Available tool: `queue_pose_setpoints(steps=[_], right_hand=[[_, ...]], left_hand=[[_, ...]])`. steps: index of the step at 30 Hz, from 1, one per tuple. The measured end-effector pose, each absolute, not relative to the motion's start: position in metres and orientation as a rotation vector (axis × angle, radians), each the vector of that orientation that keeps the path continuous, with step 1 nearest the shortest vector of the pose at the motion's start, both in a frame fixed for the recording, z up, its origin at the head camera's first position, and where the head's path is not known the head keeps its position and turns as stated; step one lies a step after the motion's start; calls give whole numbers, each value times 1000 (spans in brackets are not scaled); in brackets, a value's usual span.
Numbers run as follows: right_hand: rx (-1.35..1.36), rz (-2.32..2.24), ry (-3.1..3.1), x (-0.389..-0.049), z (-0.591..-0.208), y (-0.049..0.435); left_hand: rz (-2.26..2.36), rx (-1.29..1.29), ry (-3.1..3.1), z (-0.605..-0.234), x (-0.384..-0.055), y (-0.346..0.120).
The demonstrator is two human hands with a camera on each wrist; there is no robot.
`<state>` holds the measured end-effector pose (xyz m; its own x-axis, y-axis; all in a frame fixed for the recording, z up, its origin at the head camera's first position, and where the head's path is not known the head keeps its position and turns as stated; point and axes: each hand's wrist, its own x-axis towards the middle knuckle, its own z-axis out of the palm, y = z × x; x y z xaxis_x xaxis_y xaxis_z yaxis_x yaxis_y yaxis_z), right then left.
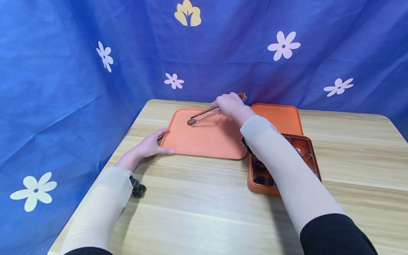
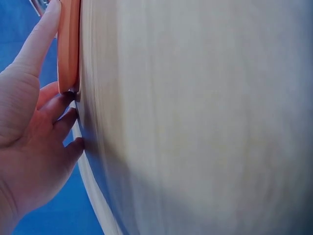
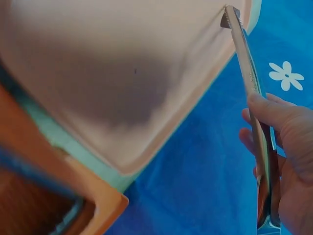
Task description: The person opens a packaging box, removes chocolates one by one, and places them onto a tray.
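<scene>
My right hand [image 1: 230,105] grips a pair of metal tongs [image 3: 243,61] above the back of the pink-orange tray [image 1: 204,140]. Between the tong tips is a small, dark brown, rounded piece [image 1: 191,122], perhaps a chocolate, over the tray's left half. Whether it touches the tray I cannot tell. At the tray's front left corner, my left hand [image 1: 149,144] holds the rim, thumb along the front edge and fingers by the left side. In the left wrist view the tray's edge [image 2: 68,54] sits between thumb and fingers.
Right of the tray stands an orange box [image 1: 264,189] with dark compartments holding some dark pieces, partly hidden by my right forearm. Behind it lies a flat orange lid [image 1: 277,117]. A blue flowered curtain [image 1: 223,46] hangs behind the wooden table [image 1: 191,212].
</scene>
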<state>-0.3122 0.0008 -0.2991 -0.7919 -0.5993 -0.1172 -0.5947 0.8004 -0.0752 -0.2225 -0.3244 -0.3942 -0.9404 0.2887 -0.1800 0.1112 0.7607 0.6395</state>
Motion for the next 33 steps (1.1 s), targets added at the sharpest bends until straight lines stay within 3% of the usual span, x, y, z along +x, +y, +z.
queue_pose_setpoints(steps=[11,25,33], right_hand=[[-1071,-27,2888,-300,-278,42],[-1286,25,2953,-256,-245,145],[-1142,29,2968,-224,-228,205]], left_hand=[[942,341,2694,-392,-224,-323],[931,318,2675,-391,-224,-327],[942,300,2649,-391,-226,-322]])
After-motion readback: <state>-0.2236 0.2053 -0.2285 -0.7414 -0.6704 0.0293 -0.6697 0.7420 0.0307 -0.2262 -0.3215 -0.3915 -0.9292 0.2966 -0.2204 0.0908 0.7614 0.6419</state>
